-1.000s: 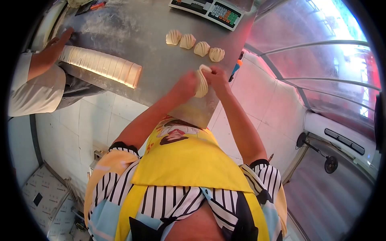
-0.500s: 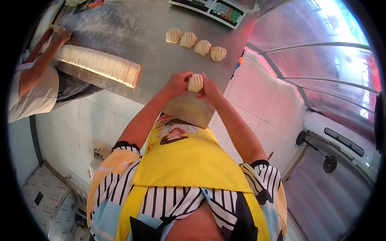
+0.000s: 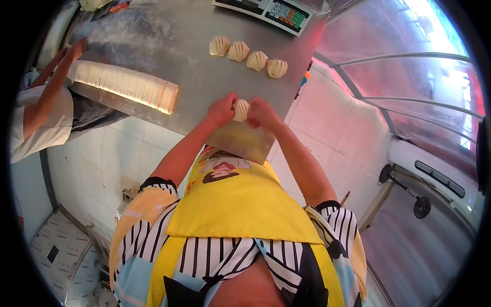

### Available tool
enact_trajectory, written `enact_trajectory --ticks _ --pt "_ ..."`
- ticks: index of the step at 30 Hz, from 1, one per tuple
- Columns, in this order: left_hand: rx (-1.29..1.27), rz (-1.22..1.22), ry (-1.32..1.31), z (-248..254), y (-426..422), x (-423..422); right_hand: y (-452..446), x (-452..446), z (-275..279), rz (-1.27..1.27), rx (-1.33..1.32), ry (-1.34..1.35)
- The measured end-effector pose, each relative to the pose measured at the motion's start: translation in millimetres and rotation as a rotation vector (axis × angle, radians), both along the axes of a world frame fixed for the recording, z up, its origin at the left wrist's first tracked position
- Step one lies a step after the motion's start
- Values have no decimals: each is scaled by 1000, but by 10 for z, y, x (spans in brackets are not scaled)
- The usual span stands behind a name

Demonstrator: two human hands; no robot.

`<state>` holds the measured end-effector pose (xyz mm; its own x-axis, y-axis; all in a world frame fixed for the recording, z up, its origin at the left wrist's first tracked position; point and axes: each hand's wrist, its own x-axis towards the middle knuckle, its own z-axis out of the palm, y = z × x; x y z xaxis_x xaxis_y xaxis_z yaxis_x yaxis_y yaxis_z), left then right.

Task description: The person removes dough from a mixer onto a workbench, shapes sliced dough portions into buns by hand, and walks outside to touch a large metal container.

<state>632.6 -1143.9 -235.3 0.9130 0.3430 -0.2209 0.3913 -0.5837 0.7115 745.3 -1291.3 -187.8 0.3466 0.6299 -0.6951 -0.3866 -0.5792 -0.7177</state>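
So I've got both hands on one pleated dough piece (image 3: 241, 110) over the near corner of the metal table (image 3: 184, 61); left hand (image 3: 222, 112) has its fingers curled in and gripping the left side, right hand (image 3: 263, 113) is closed onto the right side, so it's basically squeezed between them; can't really tell from my end if its underside touches the metal. Past the hands there's a slanting row of four similar dough pieces (image 3: 257, 61), all sitting on the tabletop; the scale (image 3: 271, 14) is beyond those at the far edge; off to the left a long sliced dough roll (image 3: 125, 84) lies along the table edge, and a co-worker's hand (image 3: 78, 49) is just past its far end.
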Motion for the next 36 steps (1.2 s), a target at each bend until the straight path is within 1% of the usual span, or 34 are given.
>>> enact_trajectory --ticks 1,3,4,6,7,9,10,12,15,16,19,21,24,25,28,30,31,33,34,35,36 --pt "-150 27 18 -7 16 6 17 -11 40 -60 -21 27" --pt "-452 86 61 -21 62 -15 41 -60 -55 -49 -38 -99" --pt "-560 110 112 39 85 -10 64 -65 -99 -46 -42 -163" --pt "-778 156 213 170 109 17 61 -64 -153 37 -61 -278" --pt "-721 187 200 221 78 28 54 -50 -162 79 -73 -338" --pt "-605 251 169 301 -14 32 28 -14 -166 56 -39 -256" --pt "-463 238 82 236 -53 15 19 -14 -163 47 -21 -213" --pt "-172 217 -89 54 -117 -34 63 -41 -103 70 -91 -256" --pt "-850 299 100 253 9 -79 70 -86 -134 101 -162 -371" --pt "-763 298 110 256 -11 -80 86 -79 -133 116 -174 -421" --pt "-483 279 150 273 -90 -121 66 -82 -119 223 -156 -461" --pt "-277 241 165 304 -122 -90 61 -89 -206 252 -167 -581" --pt "-103 206 209 341 -141 -69 62 -130 -344 279 -188 -774" --pt "-55 201 197 316 -143 -52 57 -131 -337 283 -203 -842" --pt "56 179 145 190 -167 -33 108 -79 -247 365 -270 -844" --pt "99 147 93 77 -140 -47 96 -152 -371 319 -218 -949" --pt "-49 170 50 54 -95 -83 102 -165 -385 290 -190 -1007" --pt "-344 201 -47 25 137 -138 84 -124 -67 -44 6 -215" --pt "-358 289 -94 126 365 -98 83 -127 86 -205 98 198" --pt "-383 387 -131 280 564 -104 82 -138 220 -225 141 192" --pt "-337 453 -49 346 889 -63 83 -155 354 -238 177 191"
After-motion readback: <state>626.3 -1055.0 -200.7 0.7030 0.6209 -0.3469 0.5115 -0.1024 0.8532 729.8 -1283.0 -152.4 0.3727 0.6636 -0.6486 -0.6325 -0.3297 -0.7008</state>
